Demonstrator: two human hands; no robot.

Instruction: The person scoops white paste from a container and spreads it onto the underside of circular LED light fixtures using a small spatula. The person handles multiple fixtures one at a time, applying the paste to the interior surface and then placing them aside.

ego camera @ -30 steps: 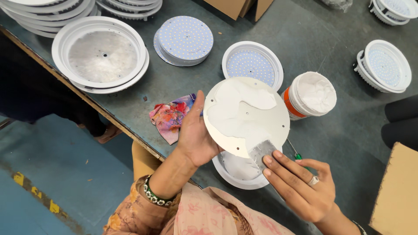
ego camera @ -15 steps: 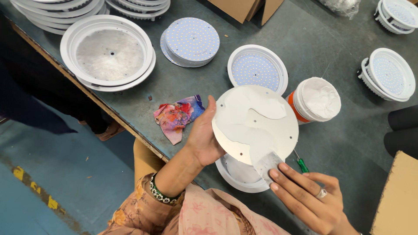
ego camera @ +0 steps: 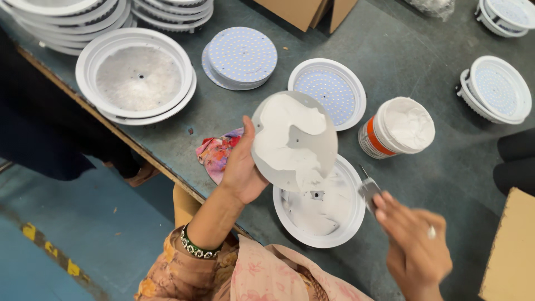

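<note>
Your left hand grips the round plate, half-smeared with white paste, tilted above the white housing. Your blurred right hand seems to pinch a small scraper just beside it. You're mid-spreading; next, cover the bare patch evenly.

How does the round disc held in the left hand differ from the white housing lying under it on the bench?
The disc is flat, grey and smeared with white paste; the housing is a shallow white dish with a raised rim. The disc is held tilted in the air by the left hand; the housing rests flat on the bench. The disc looks slightly smaller than the housing. Both are round and carry white paste.
</note>
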